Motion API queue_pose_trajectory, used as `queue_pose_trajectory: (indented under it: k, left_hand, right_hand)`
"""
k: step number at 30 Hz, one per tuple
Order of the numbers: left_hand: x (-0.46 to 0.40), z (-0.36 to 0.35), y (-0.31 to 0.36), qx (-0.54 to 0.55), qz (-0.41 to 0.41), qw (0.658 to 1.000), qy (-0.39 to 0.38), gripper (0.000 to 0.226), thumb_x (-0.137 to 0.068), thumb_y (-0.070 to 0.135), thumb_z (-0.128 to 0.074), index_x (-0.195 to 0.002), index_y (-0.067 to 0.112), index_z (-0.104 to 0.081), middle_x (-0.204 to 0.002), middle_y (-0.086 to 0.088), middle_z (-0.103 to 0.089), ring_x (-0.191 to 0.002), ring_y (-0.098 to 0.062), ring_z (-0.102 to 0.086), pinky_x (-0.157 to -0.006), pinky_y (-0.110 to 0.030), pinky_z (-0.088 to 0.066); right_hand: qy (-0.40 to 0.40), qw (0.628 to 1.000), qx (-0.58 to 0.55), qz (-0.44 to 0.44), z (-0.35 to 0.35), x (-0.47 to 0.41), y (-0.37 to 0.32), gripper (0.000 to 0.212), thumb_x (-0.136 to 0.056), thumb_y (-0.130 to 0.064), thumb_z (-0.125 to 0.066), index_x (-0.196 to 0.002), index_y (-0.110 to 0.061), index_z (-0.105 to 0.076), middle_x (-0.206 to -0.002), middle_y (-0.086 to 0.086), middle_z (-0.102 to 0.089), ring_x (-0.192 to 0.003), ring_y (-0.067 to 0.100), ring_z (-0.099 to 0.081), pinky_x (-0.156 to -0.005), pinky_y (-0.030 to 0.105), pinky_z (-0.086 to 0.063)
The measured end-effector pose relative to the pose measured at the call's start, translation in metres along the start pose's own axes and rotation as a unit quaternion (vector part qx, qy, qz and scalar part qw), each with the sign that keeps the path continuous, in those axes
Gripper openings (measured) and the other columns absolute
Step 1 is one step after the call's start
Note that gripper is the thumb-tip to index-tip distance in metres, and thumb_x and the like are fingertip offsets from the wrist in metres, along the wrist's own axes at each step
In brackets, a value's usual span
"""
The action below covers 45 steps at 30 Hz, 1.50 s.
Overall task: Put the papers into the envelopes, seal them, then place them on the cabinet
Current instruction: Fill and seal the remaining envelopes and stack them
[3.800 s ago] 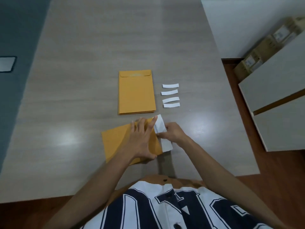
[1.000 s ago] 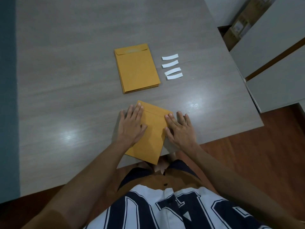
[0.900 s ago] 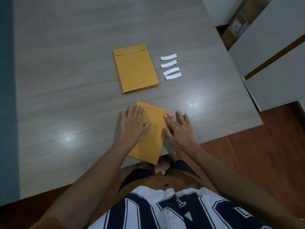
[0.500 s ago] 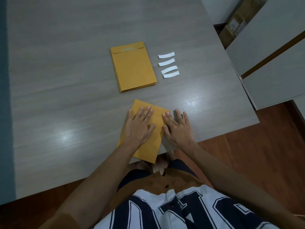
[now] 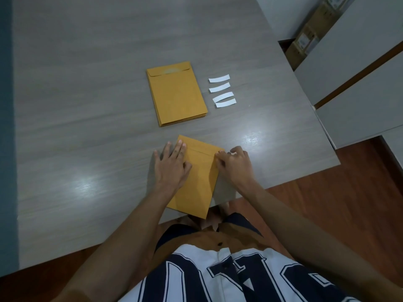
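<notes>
A yellow envelope [image 5: 199, 175] lies flat near the table's front edge, its flap folded down and its lower corner past the edge. My left hand [image 5: 172, 165] lies flat on its left half, fingers straight. My right hand [image 5: 234, 163] is at its right edge, fingers curled, fingertips on the upper right corner. A stack of yellow envelopes [image 5: 176, 93] sits farther back. Several white paper strips [image 5: 221, 90] lie to the right of the stack. No paper shows outside the near envelope.
The grey wood-grain table [image 5: 87, 127] ends just below the near envelope. White cabinets [image 5: 359, 88] stand to the right, with cardboard boxes [image 5: 309, 33] behind them. Brown floor shows at the lower right.
The white paper seen earlier is out of sight and the envelope's flap is down. My right hand's fingers have curled at the envelope's right corner; my left hand slid slightly left.
</notes>
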<state>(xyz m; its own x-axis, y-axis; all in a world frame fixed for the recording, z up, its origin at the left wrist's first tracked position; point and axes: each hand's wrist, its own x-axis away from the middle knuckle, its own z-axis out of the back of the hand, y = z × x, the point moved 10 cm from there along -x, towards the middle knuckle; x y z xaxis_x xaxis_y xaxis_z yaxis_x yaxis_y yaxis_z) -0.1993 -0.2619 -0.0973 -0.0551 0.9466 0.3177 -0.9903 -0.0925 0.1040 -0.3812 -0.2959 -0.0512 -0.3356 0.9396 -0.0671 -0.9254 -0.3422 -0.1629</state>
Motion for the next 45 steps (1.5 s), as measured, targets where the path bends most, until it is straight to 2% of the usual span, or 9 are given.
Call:
queue_pose_trajectory:
  k: [7,12,16,22,26,31,36,39,45]
  left_hand:
    - [0.0,0.011,0.004,0.063,0.007,0.998,0.026,0.058,-0.095,0.036,-0.046,-0.147,0.015,-0.036,-0.158,-0.003,-0.028,-0.145,-0.025,-0.021,-0.114,-0.059,-0.017]
    - [0.003,0.033,-0.021,0.186,0.033,0.974,0.126,0.05,-0.086,0.034,-0.065,-0.132,0.016,-0.055,-0.123,-0.007,-0.051,-0.119,-0.026,-0.047,-0.098,-0.038,-0.035]
    - [-0.008,0.035,-0.049,0.463,0.144,0.871,0.075,0.081,-0.077,0.037,-0.08,-0.145,0.018,-0.039,-0.142,-0.006,-0.045,-0.13,-0.022,-0.043,-0.101,-0.035,-0.04]
    - [-0.029,0.043,-0.07,0.613,0.206,0.762,0.03,0.04,-0.074,0.033,-0.084,-0.105,0.014,-0.066,-0.101,-0.002,-0.07,-0.097,-0.022,-0.067,-0.082,-0.039,-0.057]
    - [-0.048,0.071,-0.079,0.613,0.186,0.766,0.056,0.03,-0.076,0.026,-0.083,-0.096,0.013,-0.065,-0.09,0.0,-0.069,-0.085,-0.018,-0.066,-0.069,-0.031,-0.057]
    - [-0.092,0.098,-0.091,0.626,0.189,0.752,0.083,0.023,-0.082,0.018,-0.078,-0.098,0.01,-0.064,-0.103,-0.01,-0.071,-0.095,-0.024,-0.068,-0.084,-0.04,-0.058]
    - [-0.151,0.123,-0.111,0.577,0.223,0.774,0.135,0.025,-0.077,0.022,-0.082,-0.092,0.014,-0.064,-0.096,-0.004,-0.071,-0.088,-0.02,-0.067,-0.076,-0.035,-0.057]
    - [-0.183,0.132,-0.125,0.554,0.262,0.773,0.163,0.03,-0.076,0.019,-0.082,-0.077,0.02,-0.052,-0.078,0.006,-0.06,-0.07,-0.008,-0.056,-0.061,-0.02,-0.048]
    - [-0.237,0.128,-0.15,0.523,0.319,0.77,0.178,0.034,-0.074,0.019,-0.083,-0.079,0.019,-0.049,-0.088,0.0,-0.06,-0.079,-0.016,-0.056,-0.075,-0.029,-0.05]
  right_hand:
    - [-0.153,0.972,-0.076,-0.162,-0.028,-0.035,0.007,0.053,-0.077,-0.056,-0.07,-0.113,-0.019,-0.058,-0.115,0.005,-0.053,-0.112,0.025,-0.045,-0.092,0.038,-0.043]
    - [-0.185,0.939,-0.212,-0.197,-0.039,-0.044,0.004,0.044,-0.067,-0.039,-0.085,-0.095,-0.018,-0.059,-0.108,0.003,-0.06,-0.108,0.022,-0.054,-0.089,0.038,-0.05]
    - [-0.2,0.868,-0.406,-0.203,-0.029,-0.051,-0.01,0.041,-0.066,-0.021,-0.089,-0.085,-0.014,-0.053,-0.092,0.002,-0.064,-0.089,0.018,-0.061,-0.073,0.034,-0.055]
    - [-0.191,0.842,-0.453,-0.223,-0.021,-0.081,-0.01,0.047,-0.062,-0.025,-0.092,-0.091,-0.017,-0.057,-0.104,0.01,-0.065,-0.095,0.025,-0.063,-0.076,0.038,-0.058]
    - [-0.206,0.836,-0.456,-0.225,-0.019,-0.12,-0.01,0.058,-0.047,-0.039,-0.095,-0.085,-0.023,-0.055,-0.108,0.012,-0.065,-0.101,0.03,-0.064,-0.082,0.049,-0.058]
    - [-0.171,0.848,-0.442,-0.237,-0.005,-0.187,-0.003,0.057,-0.044,-0.034,-0.097,-0.078,-0.021,-0.053,-0.103,0.016,-0.069,-0.097,0.029,-0.067,-0.082,0.049,-0.057]
    - [-0.13,0.885,-0.387,-0.222,0.007,-0.268,-0.004,0.055,-0.055,-0.03,-0.094,-0.09,-0.014,-0.055,-0.09,0.003,-0.061,-0.082,0.017,-0.057,-0.061,0.02,-0.045]
    - [-0.117,0.891,-0.378,-0.22,-0.001,-0.307,-0.008,0.056,-0.056,-0.029,-0.094,-0.089,-0.014,-0.051,-0.09,0.0,-0.055,-0.082,0.014,-0.052,-0.056,0.018,-0.038]
    - [-0.106,0.908,-0.335,-0.226,-0.027,-0.361,-0.01,0.058,-0.055,-0.034,-0.094,-0.094,-0.014,-0.055,-0.098,0.001,-0.058,-0.095,0.019,-0.057,-0.078,0.029,-0.049]
